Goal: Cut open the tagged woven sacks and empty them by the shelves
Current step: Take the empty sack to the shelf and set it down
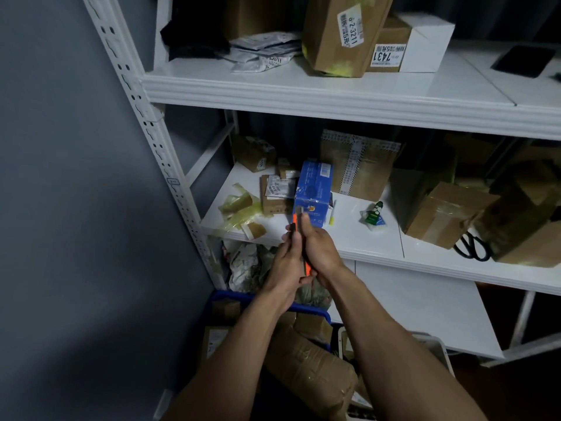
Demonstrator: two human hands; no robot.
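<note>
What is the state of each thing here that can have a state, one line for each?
utility knife: held in both hands, blade seems out.
left hand: grips the knife.
right hand: grips the knife.
blue box: standing on shelf.
scissors: lying on shelf, untouched.
taped carton: sealed.
</note>
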